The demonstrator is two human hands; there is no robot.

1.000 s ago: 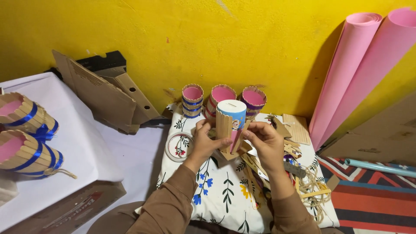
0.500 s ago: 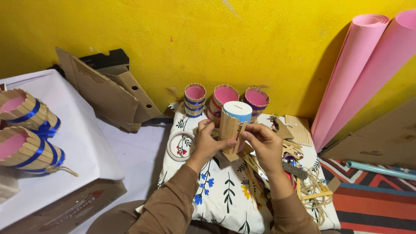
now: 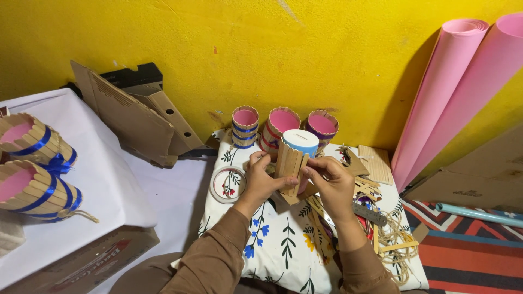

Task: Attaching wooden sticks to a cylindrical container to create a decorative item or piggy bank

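A blue-and-white paper cup [image 3: 299,142] partly clad in upright wooden craft sticks [image 3: 290,163] is held above a floral white cloth [image 3: 278,239]. My left hand [image 3: 262,179] grips its left side. My right hand [image 3: 330,182] presses on the sticks at its right side. Behind the cup, against the yellow wall, stand three finished stick-covered holders [image 3: 283,124] with pink insides and coloured bands. A roll of tape [image 3: 227,184] lies on the cloth just left of my left hand.
Loose craft sticks [image 3: 376,163], twine [image 3: 393,245] and a ruler [image 3: 369,213] lie at the right. Two blue-ribboned stick holders [image 3: 34,169] rest on a white-covered box at left. Folded cardboard [image 3: 133,117] leans on the wall. Pink paper rolls [image 3: 463,87] stand at right.
The cup has stayed between both hands, which shifted slightly on the sticks. The view has drifted a little.
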